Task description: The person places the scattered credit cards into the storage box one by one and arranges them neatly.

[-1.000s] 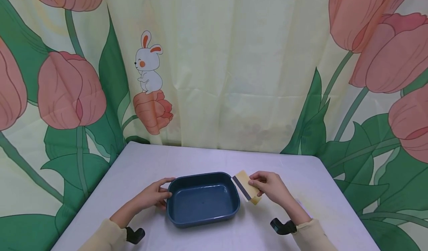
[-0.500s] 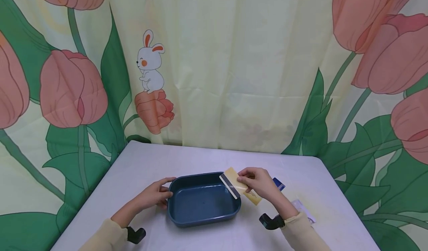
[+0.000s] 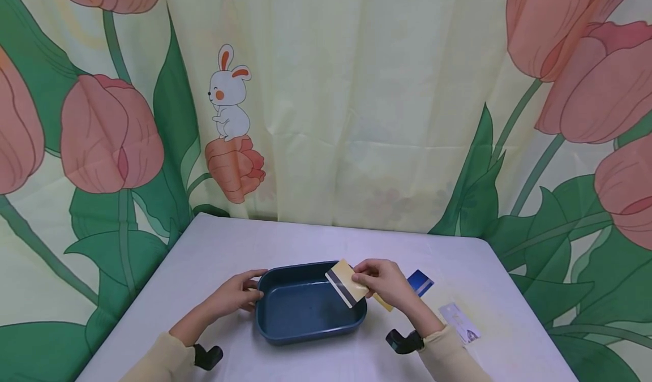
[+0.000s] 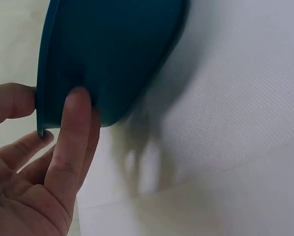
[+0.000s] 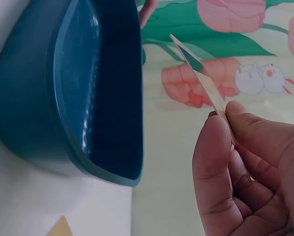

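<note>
A dark blue tray [image 3: 311, 308] stands on the white table. My left hand [image 3: 236, 297] grips its left end; in the left wrist view the thumb and fingers of that hand [image 4: 48, 172] lie on both sides of the rim. Between thumb and fingers, my right hand [image 3: 384, 283] pinches a yellow card [image 3: 346, 283] with a dark stripe, held over the tray's right end. The right wrist view shows the card [image 5: 206, 83] edge-on in the right hand [image 5: 250, 167], above the level of the rim of the tray [image 5: 55, 73].
Right of the tray, another yellow card [image 3: 384, 303] lies partly hidden under the right hand. A blue card [image 3: 420, 282] and a pale card [image 3: 460, 322] lie farther right. Behind the table [image 3: 285, 240] hangs a curtain [image 3: 387, 116] printed with tulips and a rabbit.
My right hand has moved left with its yellow card, from beside the tray to over its right end. The blue and pale cards have come into view. The left hand keeps its place.
</note>
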A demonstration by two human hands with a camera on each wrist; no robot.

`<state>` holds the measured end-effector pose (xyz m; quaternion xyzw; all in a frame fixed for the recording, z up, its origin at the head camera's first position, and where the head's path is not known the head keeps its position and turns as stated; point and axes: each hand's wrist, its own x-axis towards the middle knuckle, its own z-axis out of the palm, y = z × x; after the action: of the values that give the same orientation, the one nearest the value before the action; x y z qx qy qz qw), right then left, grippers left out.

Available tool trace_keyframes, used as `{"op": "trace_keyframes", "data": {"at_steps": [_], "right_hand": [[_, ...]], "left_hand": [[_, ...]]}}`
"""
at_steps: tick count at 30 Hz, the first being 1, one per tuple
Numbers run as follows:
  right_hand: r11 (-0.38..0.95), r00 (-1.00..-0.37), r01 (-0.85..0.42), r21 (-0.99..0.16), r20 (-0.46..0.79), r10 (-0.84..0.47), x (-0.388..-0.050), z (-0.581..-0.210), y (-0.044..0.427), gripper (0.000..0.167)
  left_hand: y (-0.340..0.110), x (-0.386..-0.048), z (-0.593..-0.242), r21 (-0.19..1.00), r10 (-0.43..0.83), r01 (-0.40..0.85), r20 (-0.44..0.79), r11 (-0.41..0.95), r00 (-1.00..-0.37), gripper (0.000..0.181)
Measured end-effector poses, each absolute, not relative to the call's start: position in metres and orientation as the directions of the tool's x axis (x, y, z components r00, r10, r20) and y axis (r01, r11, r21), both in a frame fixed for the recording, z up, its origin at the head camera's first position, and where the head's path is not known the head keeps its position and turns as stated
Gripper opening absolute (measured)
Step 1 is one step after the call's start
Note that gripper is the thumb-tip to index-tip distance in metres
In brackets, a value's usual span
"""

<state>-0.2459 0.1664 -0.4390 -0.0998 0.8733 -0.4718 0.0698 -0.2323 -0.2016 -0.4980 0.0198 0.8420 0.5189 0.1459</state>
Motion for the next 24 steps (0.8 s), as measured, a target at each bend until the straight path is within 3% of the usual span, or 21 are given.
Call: {"op": "trace_keyframes", "data": {"at_steps": [14,24], "right_hand": [[0.518,-0.949,-0.152,-0.842,-0.021,-0.314,-0.245,-0.445,0.157,0.019],[0.498,-0.934,-0.175,-0.849,-0.017,-0.357,-0.254,-0.449,0.138,0.017]], "left_hand": [[-0.197,-0.233,-0.495,0.86,0.064,-0.102,-0.154,0.5,-0.986,0.06],[-0.197,-0.228,-0.494,0.871,0.091,-0.059,-0.118,0.487,-0.989,0.059]]}}
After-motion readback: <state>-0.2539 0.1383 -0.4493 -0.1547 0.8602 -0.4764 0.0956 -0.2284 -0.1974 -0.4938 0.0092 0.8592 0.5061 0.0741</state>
